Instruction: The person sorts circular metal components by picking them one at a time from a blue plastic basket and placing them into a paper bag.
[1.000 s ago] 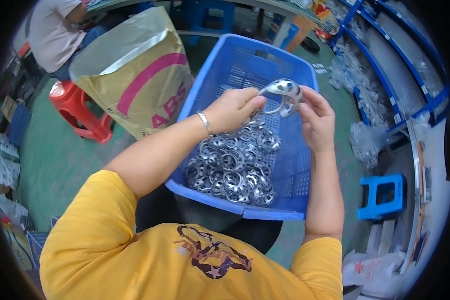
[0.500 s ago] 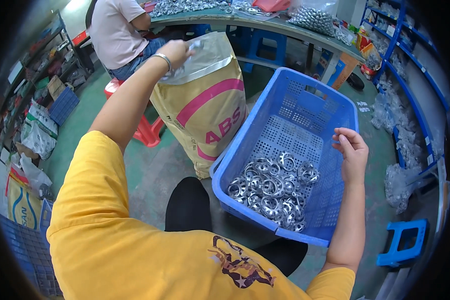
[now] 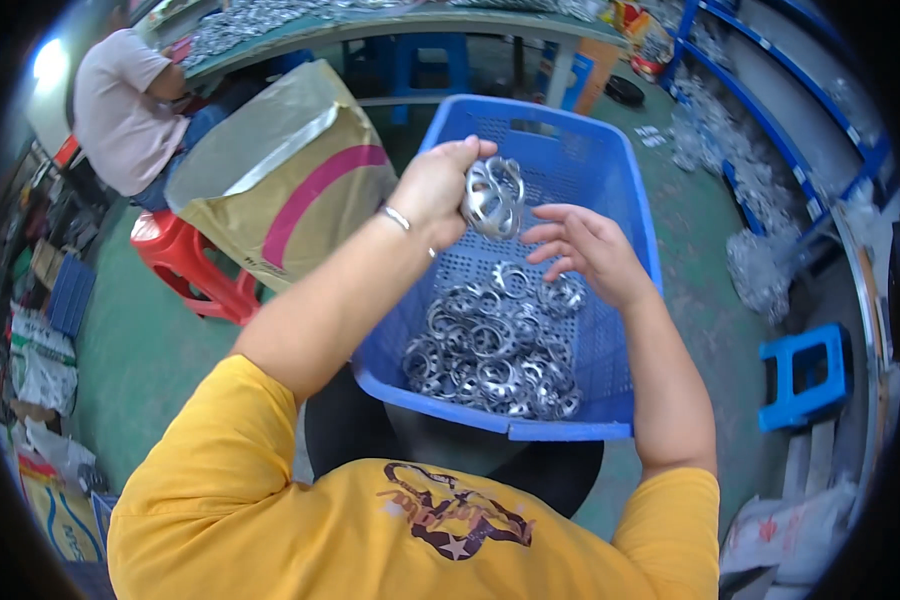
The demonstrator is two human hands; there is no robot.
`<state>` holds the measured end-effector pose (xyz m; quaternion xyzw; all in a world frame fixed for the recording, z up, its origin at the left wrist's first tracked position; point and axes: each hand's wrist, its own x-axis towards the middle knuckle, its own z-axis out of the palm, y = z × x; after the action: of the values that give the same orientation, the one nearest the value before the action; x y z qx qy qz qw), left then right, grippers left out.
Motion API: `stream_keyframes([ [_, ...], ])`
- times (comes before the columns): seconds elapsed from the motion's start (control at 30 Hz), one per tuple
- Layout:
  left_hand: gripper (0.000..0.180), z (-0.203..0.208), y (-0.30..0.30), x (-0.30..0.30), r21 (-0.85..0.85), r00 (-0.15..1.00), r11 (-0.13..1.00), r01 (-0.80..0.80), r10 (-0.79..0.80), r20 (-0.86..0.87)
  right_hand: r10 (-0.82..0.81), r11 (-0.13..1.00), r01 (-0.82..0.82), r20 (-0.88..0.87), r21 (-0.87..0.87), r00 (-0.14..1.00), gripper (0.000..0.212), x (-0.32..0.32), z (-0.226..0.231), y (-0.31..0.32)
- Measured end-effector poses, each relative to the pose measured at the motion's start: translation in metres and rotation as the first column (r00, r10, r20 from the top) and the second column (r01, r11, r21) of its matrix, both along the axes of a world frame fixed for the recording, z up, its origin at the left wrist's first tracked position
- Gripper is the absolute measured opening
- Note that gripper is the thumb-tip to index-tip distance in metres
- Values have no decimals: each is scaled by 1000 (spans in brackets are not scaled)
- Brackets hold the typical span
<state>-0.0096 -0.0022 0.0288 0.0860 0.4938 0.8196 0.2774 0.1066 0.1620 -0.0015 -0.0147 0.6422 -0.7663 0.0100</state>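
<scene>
My left hand (image 3: 438,190) is above the blue plastic basket (image 3: 610,150), closed around a small bunch of shiny metal bearing cages (image 3: 494,198) with scalloped pockets. They stick out past its fingers on the right side. Close by on the right, my right hand (image 3: 598,252) is held over the basket with its fingers apart and nothing in them. Below both hands, a loose heap of similar bearing cages (image 3: 490,340) covers the near part of the basket's perforated floor. Left of the basket stands a tan sack (image 3: 315,200) with a pink band, its mouth open; what is inside is hidden.
A red stool (image 3: 185,260) stands behind the sack, near a seated person (image 3: 130,110). Along the back runs a green-topped table (image 3: 360,28) with metal parts on it. Blue shelving (image 3: 770,110) lines the right, with a blue stool (image 3: 805,375) nearer.
My left hand has come from the sack's mouth over to the basket, carrying bearing cages. My right hand has moved left, toward it. The view has shifted to the right.
</scene>
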Motion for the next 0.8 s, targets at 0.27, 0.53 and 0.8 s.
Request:
stream_keyframes([
  [0.27,23,-37,17,23,79,994,997,-24,15,112,-116,991,105,140,89,983,23,-3,-8,-5],
  [0.53,73,-30,12,31,-199,933,912,359,-350,84,-259,877,407,-462,255,848,23,-9,-20,-10],
  [0.8,67,-35,7,27,170,782,780,602,-619,71,-260,870,413,-461,269,848,15,-6,-16,-11],
])
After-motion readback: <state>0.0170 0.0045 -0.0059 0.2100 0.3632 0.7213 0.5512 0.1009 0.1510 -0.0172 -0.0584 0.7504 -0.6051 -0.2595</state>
